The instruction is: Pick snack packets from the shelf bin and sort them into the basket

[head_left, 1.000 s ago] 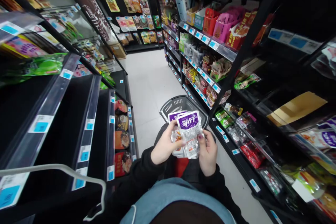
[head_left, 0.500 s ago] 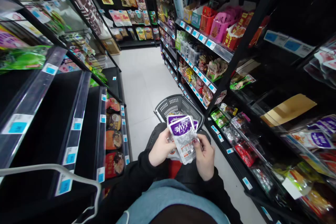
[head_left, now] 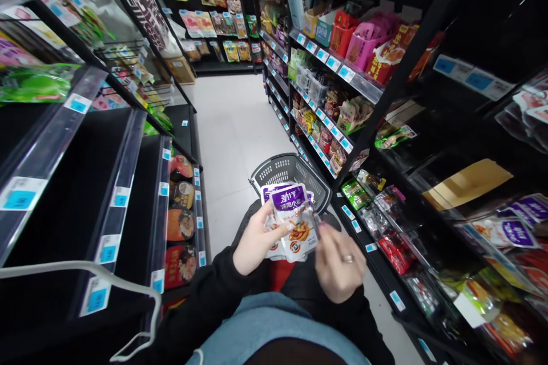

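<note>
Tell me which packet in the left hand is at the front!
The front packet shows its purple label and orange food picture most fully. The other packets in the left hand peek out behind it.

We wear long, plain black sleeves (head_left: pixel 209 276) that reach our wrists, and a soft blue-grey cloth (head_left: pixel 265 319) over our front, with a curved edge above a dark brown area (head_left: pixel 291 356). Our trousers (head_left: pixel 306 285) are black or very dark. A ring (head_left: pixel 347 259), silvery in colour, circles a finger of our right hand (head_left: pixel 340 268), where one blurred nail looks pinkish. A thin white cord (head_left: pixel 198 356) shows low on our front.
</note>
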Action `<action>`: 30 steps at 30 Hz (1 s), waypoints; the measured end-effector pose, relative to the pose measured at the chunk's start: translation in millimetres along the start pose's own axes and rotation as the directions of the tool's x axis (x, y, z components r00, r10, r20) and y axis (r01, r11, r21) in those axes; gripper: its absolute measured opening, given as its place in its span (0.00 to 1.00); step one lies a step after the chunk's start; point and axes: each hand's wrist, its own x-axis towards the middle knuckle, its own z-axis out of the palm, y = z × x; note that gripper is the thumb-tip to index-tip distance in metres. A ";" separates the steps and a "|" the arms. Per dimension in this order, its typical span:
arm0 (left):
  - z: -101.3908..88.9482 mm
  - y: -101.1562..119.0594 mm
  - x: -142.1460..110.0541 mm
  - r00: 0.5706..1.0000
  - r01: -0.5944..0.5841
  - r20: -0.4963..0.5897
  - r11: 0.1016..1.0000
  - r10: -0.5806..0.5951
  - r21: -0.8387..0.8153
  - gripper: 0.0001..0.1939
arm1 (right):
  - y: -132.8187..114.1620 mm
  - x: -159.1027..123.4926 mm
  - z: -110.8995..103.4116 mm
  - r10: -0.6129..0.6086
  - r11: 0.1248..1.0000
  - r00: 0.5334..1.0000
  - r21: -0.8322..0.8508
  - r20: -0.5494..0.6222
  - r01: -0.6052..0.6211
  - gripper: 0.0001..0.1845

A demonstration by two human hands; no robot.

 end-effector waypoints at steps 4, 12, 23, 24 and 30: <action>1.4 2.9 -2.1 1.000 0.008 -0.023 0.998 -0.010 -0.068 0.26 | -10.7 6.4 7.1 -0.070 0.978 0.985 0.208 0.160 0.036 0.15; -6.0 -1.4 -6.4 0.999 -0.038 -0.021 0.999 0.038 -0.005 0.24 | -6.8 1.7 14.5 0.474 0.718 0.849 0.457 0.233 -0.525 0.19; -4.0 -0.1 -8.4 0.991 0.075 0.123 0.969 -0.047 -0.236 0.25 | 29.5 -11.8 9.8 0.788 0.333 0.536 0.522 0.303 -0.785 0.20; -1.6 -0.3 -8.7 0.989 0.089 0.138 0.960 -0.054 -0.266 0.24 | 24.7 -12.4 11.3 0.755 0.309 0.545 0.535 0.365 -0.786 0.19; 7.8 -2.5 -9.0 0.987 0.097 0.154 0.940 -0.048 -0.328 0.24 | -2.9 -27.6 21.8 0.685 0.203 0.515 0.544 0.515 -0.814 0.23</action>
